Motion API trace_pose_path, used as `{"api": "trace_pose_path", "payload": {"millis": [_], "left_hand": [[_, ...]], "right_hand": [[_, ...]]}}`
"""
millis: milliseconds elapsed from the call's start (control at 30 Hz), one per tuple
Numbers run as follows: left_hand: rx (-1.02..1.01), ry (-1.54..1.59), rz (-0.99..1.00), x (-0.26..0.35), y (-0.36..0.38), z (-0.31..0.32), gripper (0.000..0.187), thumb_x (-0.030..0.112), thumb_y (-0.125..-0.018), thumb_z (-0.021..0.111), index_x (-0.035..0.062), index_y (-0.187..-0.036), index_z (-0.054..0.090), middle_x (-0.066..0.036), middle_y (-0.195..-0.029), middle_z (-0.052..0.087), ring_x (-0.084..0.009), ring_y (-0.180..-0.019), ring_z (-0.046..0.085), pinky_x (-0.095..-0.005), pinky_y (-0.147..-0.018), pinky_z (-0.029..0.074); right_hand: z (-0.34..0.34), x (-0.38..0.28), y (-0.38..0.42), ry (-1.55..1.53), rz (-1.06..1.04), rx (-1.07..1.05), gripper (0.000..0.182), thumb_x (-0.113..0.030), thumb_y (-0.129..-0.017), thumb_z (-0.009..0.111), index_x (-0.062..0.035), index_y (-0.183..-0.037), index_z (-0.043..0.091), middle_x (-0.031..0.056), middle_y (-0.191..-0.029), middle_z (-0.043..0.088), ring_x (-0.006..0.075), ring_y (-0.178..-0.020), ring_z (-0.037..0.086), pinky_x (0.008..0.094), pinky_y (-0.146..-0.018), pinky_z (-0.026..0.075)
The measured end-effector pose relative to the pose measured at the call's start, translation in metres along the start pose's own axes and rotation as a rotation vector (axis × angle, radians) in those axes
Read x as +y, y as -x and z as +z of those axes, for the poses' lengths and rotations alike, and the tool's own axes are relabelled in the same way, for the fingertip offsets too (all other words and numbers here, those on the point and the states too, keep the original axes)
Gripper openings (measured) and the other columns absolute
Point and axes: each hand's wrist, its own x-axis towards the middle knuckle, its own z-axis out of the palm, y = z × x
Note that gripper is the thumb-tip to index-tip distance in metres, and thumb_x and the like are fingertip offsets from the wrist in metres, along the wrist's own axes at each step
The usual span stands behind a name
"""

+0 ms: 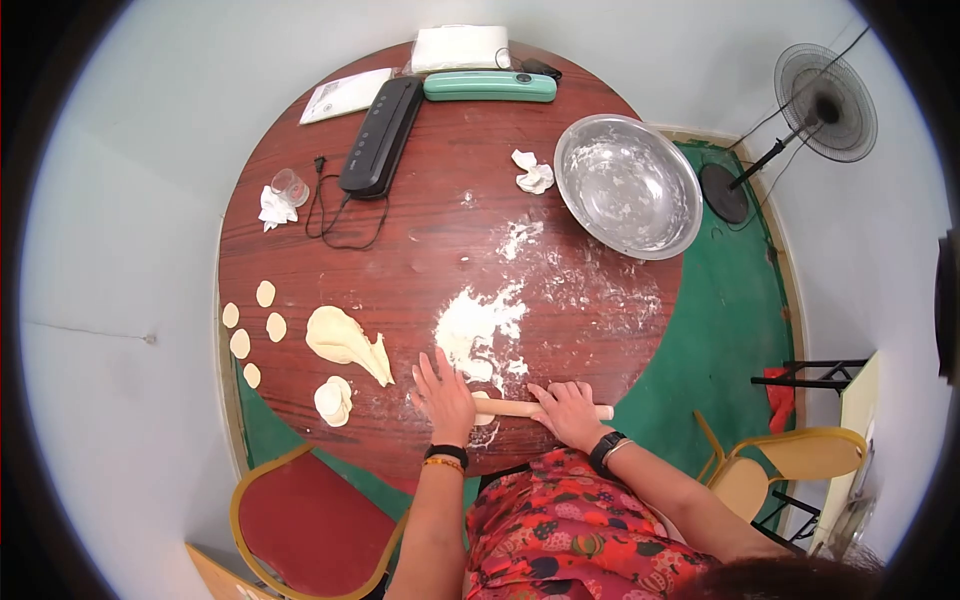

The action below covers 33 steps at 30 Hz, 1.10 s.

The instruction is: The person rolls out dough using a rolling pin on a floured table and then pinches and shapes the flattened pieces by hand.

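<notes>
A pale wooden rolling pin (508, 408) lies across a small round of dough (483, 411) near the table's front edge. My left hand (445, 402) is open, fingers spread, its palm over the pin's left end, which is hidden. My right hand (568, 412) is closed over the pin near its right end, fingers bent across it. Just beyond my left hand, loose flour (480, 328) is scattered on the wood. A large piece of dough (340, 337) with a drawn-out tail lies to the left. Closer to me sits a small pile of dough rounds (333, 401).
Several flat dough rounds (240, 344) lie along the left edge of the round table (420, 240). A metal basin (628, 187) stands at the back right. Farther back are a black appliance (382, 138) with a cord and a green appliance (490, 86). A red-backed chair (315, 530) is at the front left.
</notes>
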Motion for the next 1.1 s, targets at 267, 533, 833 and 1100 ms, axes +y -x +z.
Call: {"api": "trace_pose_path", "payload": {"millis": [267,533,833,1100], "left_hand": [[-0.004,0.02,0.001,0.019,-0.031,-0.006,0.063,0.028,-0.098,0.048,0.0074,-0.152,0.022,-0.021,-0.156,0.019,-0.0427,-0.141,0.02,-0.0652,-0.105,0.021],[0.286,0.46,0.066,-0.013,-0.006,0.009,0.054,0.015,-0.094,0.051,-0.0042,-0.142,0.034,-0.027,-0.144,0.035,-0.043,-0.134,0.031,-0.0527,-0.107,0.027],[-0.024,0.318,0.53,-0.042,0.06,0.006,0.033,0.017,-0.093,0.056,0.0022,-0.123,0.056,-0.022,-0.131,0.05,-0.0421,-0.118,0.048,-0.0513,-0.099,0.039],[-0.05,0.257,0.279,-0.013,0.093,-0.003,0.038,0.021,-0.09,0.06,0.0044,-0.124,0.056,-0.017,-0.111,0.056,-0.0372,-0.104,0.051,-0.0512,-0.088,0.041]], "right_hand": [[0.011,0.008,-0.011,-0.056,0.098,0.063,0.047,-0.037,-0.09,0.059,-0.0173,-0.132,0.052,0.0047,-0.103,0.057,0.0258,-0.098,0.052,0.045,-0.091,0.035],[0.008,0.018,-0.006,-0.191,-0.025,-0.031,0.044,-0.041,-0.083,0.068,-0.0165,-0.118,0.06,0.0043,-0.101,0.059,0.0251,-0.1,0.054,0.0457,-0.091,0.033],[0.007,0.022,-0.003,-0.322,0.086,-0.031,0.039,-0.038,-0.085,0.067,-0.0136,-0.114,0.061,0.0065,-0.102,0.06,0.027,-0.101,0.054,0.0471,-0.091,0.032],[0.005,0.022,0.004,-0.206,-0.033,-0.004,0.039,-0.038,-0.085,0.067,-0.0129,-0.113,0.061,0.0066,-0.099,0.06,0.0267,-0.098,0.055,0.0467,-0.088,0.034]]}}
